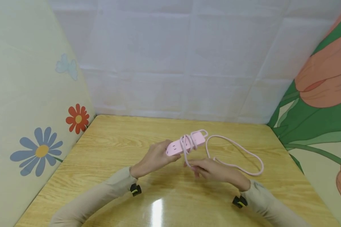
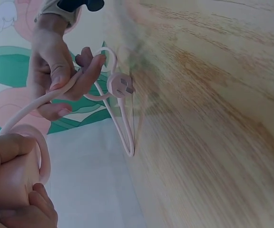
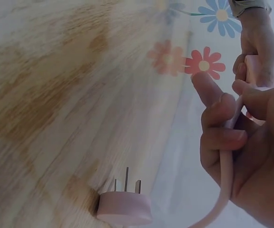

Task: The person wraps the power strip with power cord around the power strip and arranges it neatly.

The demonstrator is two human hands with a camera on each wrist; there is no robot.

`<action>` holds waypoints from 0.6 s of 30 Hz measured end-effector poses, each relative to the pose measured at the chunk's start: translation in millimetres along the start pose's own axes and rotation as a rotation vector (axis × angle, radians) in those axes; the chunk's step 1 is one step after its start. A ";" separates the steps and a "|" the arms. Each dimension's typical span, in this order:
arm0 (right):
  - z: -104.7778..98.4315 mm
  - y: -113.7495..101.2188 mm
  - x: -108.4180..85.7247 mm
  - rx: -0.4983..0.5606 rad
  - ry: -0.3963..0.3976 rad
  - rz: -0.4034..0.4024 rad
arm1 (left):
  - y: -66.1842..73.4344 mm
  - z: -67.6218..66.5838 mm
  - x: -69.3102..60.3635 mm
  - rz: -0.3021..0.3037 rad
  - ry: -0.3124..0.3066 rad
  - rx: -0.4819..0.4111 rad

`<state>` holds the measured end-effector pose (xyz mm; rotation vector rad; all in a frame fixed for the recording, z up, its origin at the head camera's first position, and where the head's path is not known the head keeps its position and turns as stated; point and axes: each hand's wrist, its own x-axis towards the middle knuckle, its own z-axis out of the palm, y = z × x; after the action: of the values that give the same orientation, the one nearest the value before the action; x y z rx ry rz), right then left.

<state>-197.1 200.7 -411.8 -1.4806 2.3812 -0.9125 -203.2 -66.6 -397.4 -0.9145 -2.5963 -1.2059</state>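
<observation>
My left hand [image 1: 158, 156] grips one end of a pink power strip [image 1: 175, 148], tilted above the table with its sockets facing up. Several turns of its pink cord [image 1: 184, 144] wrap around the strip's far half. Below and right of the strip, my right hand [image 1: 211, 169] pinches the cord between thumb and fingers; in the right wrist view the cord [image 3: 226, 173] runs across the palm. A three-pin plug [image 3: 124, 207] hangs from the loose end near the wood surface. The left wrist view also shows the plug [image 2: 120, 85] beyond the right hand.
A long loop of loose cord [image 1: 257, 157] spreads to the right of the hands. The wooden table [image 1: 116, 135] meets a white cloth backdrop [image 1: 147, 63] behind and flower-patterned panels [image 1: 25, 94] at the sides. Each wrist wears a small black camera [image 1: 135, 189].
</observation>
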 end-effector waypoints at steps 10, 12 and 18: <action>1.8 1.4 4.6 -0.172 -0.008 0.062 | 4.0 -0.7 -1.8 0.019 -0.011 0.000; 0.3 2.6 4.0 -0.237 0.011 0.107 | 5.5 -1.8 -2.0 0.009 -0.005 -0.004; -1.9 12.7 4.5 -0.445 0.050 0.215 | 5.9 -1.7 -3.8 0.077 0.008 0.019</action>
<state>-209.5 201.6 -417.1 -1.2994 2.8422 -0.3888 -197.0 -66.7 -393.7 -0.9939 -2.5368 -1.1606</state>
